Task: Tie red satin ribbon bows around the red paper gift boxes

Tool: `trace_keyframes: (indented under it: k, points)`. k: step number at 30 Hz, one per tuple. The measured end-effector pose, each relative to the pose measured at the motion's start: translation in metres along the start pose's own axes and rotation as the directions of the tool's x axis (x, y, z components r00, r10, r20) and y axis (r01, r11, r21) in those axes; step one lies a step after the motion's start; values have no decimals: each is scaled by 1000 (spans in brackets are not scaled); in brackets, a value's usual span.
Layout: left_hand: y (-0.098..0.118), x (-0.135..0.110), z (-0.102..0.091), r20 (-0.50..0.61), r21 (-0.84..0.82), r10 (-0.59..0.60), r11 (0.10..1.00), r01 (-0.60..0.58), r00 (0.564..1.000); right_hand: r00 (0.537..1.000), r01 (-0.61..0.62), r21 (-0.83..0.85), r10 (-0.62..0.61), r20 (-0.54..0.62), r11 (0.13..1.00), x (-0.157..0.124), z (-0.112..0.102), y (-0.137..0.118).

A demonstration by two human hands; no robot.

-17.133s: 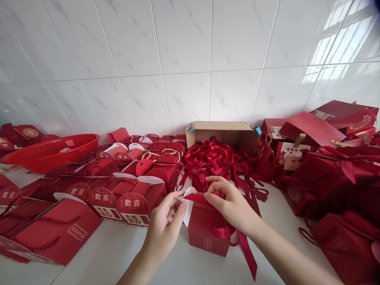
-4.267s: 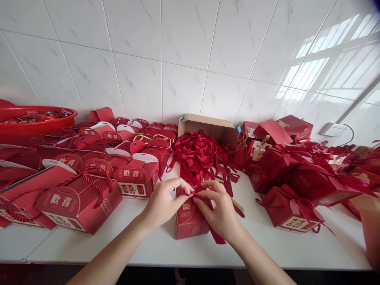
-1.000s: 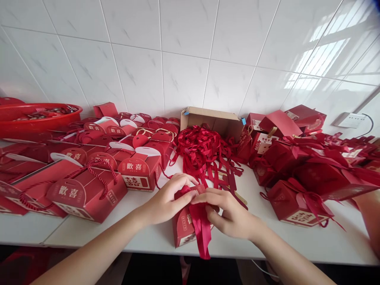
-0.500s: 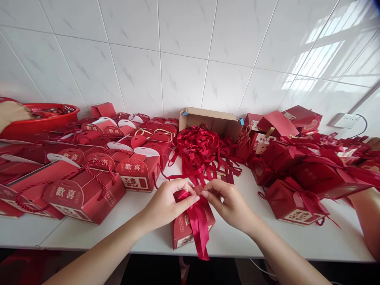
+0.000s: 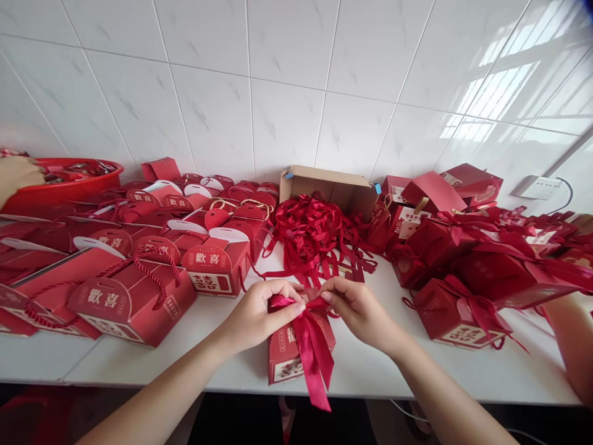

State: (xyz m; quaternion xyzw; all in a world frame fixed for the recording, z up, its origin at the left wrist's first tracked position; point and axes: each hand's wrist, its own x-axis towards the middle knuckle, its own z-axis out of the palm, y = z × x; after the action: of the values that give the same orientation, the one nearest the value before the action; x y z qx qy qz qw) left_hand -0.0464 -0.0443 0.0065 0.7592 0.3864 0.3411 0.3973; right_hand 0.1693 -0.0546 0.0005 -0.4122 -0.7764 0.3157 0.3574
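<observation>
A small red gift box (image 5: 283, 353) with printed characters stands on the white table in front of me. Over its top lies a shiny red ribbon (image 5: 309, 346), its two tails hanging down the near side past the table edge. My left hand (image 5: 265, 312) pinches the ribbon between thumb and fingers at the left of the knot area. On the other side my right hand (image 5: 356, 309) grips a loop of the same ribbon, the fingers closed. Behind the box a heap of loose red ribbons (image 5: 315, 232) spills from an open cardboard box (image 5: 331, 179).
Rows of red boxes with rope handles (image 5: 139, 300) fill the left. Boxes with ribbon bows (image 5: 458, 312) crowd the right, beside another person's arm (image 5: 569, 334). At far left, another person's hand (image 5: 18, 176) is at a red basin (image 5: 78, 185). A tiled wall closes the back.
My right hand has drawn a ribbon loop out to the right of the knot. The hanging tails have shifted slightly right and spread apart.
</observation>
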Motion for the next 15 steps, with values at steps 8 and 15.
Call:
trace_keyframes:
  k: [8, 15]
  points:
    - [0, 2, -3, 84, -189, -27, 981, 43, 996, 996, -28, 23, 26, 88, 999, -3, -11, -4]
    - [5, -2, -1, 39, -64, -6, 998, 8, 999, 979, 85, -39, -76, 190, 996, -3, -12, -8]
